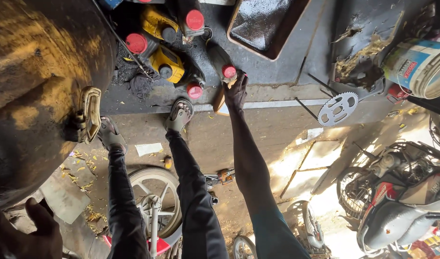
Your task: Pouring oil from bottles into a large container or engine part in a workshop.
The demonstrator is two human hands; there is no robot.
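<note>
The picture is upside down, the person's legs and arm running up from the bottom edge. The right hand [236, 91] reaches out to a grey oil bottle with a red cap [223, 64], its fingers curled about the bottle's capped end; whether they press tight on it I cannot tell. Just left of that hand lie four more red-capped bottles [195, 20] and two yellow jugs with dark caps [168, 64], all huddled on the dark floor with a dirty rag [142, 84] among them. Beyond the hand sits one dark tray [266, 25]. Right of it, well apart, lies one grey sprocket [338, 109], and farther still one white bucket [419, 64]. The left hand [37, 230], loosely open, rests against a big rusty drum [37, 72]. Two sandalled feet [180, 115] stand near the right hand.
</note>
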